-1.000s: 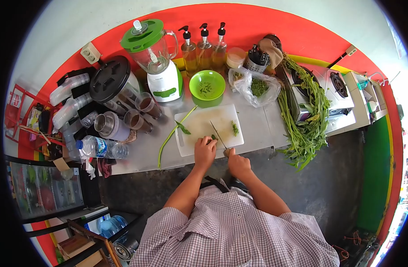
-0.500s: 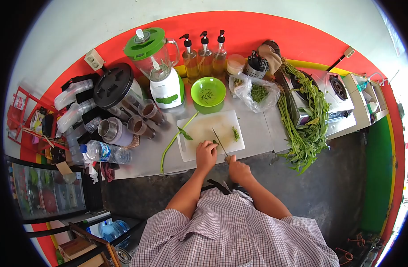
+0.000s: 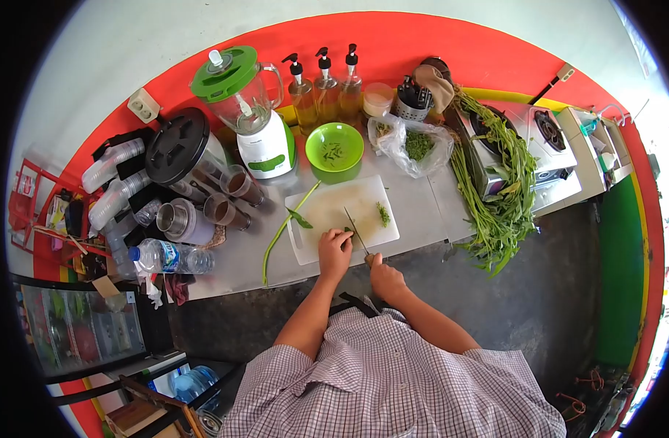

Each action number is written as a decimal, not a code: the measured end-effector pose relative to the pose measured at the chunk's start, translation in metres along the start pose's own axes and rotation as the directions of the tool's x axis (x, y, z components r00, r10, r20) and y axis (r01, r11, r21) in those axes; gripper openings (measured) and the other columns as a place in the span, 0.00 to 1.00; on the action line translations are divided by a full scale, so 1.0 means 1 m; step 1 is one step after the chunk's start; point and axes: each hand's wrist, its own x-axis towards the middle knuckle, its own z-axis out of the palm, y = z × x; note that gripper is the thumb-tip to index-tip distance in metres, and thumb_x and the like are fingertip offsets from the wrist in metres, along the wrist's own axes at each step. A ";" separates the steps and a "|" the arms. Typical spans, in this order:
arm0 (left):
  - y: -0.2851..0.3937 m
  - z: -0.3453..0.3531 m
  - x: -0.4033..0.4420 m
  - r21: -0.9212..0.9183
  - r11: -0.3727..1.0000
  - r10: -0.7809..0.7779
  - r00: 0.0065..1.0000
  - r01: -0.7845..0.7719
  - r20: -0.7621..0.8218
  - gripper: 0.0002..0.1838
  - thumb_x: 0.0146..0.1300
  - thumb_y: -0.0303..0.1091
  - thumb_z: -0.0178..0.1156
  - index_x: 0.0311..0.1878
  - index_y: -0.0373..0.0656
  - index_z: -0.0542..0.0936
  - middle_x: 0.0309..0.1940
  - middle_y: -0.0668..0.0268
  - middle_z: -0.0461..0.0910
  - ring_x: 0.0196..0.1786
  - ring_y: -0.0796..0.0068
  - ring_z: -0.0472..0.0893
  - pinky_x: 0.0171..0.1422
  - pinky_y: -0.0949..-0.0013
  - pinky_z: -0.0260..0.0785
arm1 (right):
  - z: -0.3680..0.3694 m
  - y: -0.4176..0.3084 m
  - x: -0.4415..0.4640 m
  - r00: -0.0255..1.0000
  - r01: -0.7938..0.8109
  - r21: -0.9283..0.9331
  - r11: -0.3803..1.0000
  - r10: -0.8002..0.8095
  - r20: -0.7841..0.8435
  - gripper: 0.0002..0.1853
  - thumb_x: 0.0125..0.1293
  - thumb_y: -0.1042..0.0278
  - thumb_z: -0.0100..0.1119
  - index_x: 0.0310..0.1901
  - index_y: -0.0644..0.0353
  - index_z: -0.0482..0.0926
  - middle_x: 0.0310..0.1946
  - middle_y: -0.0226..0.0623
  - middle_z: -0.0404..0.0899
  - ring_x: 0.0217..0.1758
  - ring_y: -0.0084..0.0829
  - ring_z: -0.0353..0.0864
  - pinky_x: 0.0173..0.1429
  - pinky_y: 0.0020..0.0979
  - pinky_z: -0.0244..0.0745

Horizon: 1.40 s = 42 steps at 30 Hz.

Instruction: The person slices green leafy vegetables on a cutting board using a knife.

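My right hand [image 3: 385,279] grips the handle of a knife [image 3: 355,228], whose blade points up and left over the white cutting board [image 3: 327,204]. Curled close beside the blade, my left hand [image 3: 335,250] presses a small green piece [image 3: 347,229] on the board. Chopped greens [image 3: 383,214] form a small pile at the board's right side. A long green stem [image 3: 282,232] with a leaf [image 3: 299,219] lies across the board's left edge. Behind the board stands a green bowl [image 3: 334,150] with small green bits in it.
A blender [image 3: 265,146], pump bottles [image 3: 326,95] and a plastic bag of greens [image 3: 420,146] stand behind. Leafy stalks [image 3: 506,182] drape over the stove [image 3: 553,157] at right. Cups of dark liquid [image 3: 229,212] and a water bottle [image 3: 175,257] are at left.
The camera view has shifted slightly. My hands stay close together at the board's front edge, with the knife blade still beside my left fingertips.
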 end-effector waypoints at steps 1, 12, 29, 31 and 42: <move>0.000 -0.001 -0.001 -0.003 1.000 0.002 1.000 -0.002 0.000 0.09 0.59 0.24 0.67 0.43 0.43 0.89 0.39 0.62 0.81 0.45 0.56 0.79 0.52 0.56 0.73 | -0.002 -0.001 0.002 1.000 -0.001 0.000 1.000 0.001 0.003 0.29 0.64 0.73 0.60 0.63 0.71 0.59 0.43 0.59 0.86 0.48 0.55 0.89 0.51 0.49 0.85; 0.000 -0.004 -0.003 -0.023 1.000 -0.001 1.000 0.001 -0.008 0.11 0.60 0.26 0.68 0.46 0.42 0.88 0.40 0.60 0.79 0.47 0.56 0.79 0.53 0.56 0.73 | 0.001 -0.003 -0.003 1.000 0.020 -0.040 0.999 -0.021 -0.012 0.29 0.67 0.72 0.58 0.65 0.71 0.58 0.43 0.56 0.87 0.48 0.53 0.89 0.50 0.48 0.85; -0.004 0.001 -0.004 -0.024 0.999 -0.032 0.999 0.032 0.017 0.12 0.60 0.27 0.68 0.48 0.42 0.87 0.41 0.59 0.79 0.49 0.54 0.78 0.55 0.56 0.72 | -0.019 -0.001 0.015 0.997 0.061 -0.005 0.998 -0.060 0.053 0.32 0.64 0.72 0.59 0.66 0.73 0.56 0.44 0.62 0.85 0.49 0.57 0.88 0.52 0.51 0.83; -0.004 0.002 -0.004 -0.016 0.999 -0.028 0.999 0.028 -0.018 0.13 0.60 0.28 0.68 0.48 0.42 0.86 0.40 0.58 0.79 0.48 0.53 0.78 0.55 0.54 0.72 | -0.028 0.000 0.010 0.994 0.081 -0.028 0.996 -0.078 0.077 0.32 0.64 0.71 0.59 0.65 0.73 0.57 0.44 0.62 0.85 0.50 0.57 0.88 0.52 0.50 0.84; -0.001 0.000 -0.004 0.011 0.999 -0.048 0.999 0.048 0.004 0.14 0.60 0.28 0.67 0.50 0.42 0.85 0.43 0.57 0.78 0.51 0.53 0.78 0.57 0.55 0.72 | -0.022 -0.010 0.012 0.998 0.037 -0.021 0.999 -0.036 0.046 0.31 0.65 0.72 0.61 0.65 0.71 0.58 0.45 0.56 0.86 0.49 0.52 0.89 0.51 0.47 0.85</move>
